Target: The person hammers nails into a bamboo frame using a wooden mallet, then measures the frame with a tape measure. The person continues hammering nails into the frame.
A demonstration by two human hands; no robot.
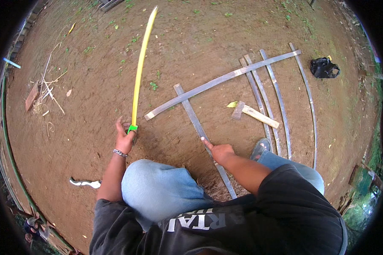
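Note:
My left hand (124, 138) is closed around a tape measure with a green case (132, 128). Its yellow blade (141, 70) stretches away from me in a long, slight curve. My right hand (220, 151) grips a grey wooden slat (194, 120), with the index finger extended along its face. That slat crosses a longer slat (217, 81) near its left end. Several more slats, among them one at the far right (306, 85), cross the long one. A hatchet (255, 114) with a pale wooden handle lies between them, its head toward the left.
A black plastic bag (324, 68) lies beyond the right slats. Thin wood scraps (49, 91) and a reddish-brown piece (31, 97) lie at left. Near my left forearm is a curved black-and-white object (85, 183). My sandalled foot (261, 148) is beside the slats.

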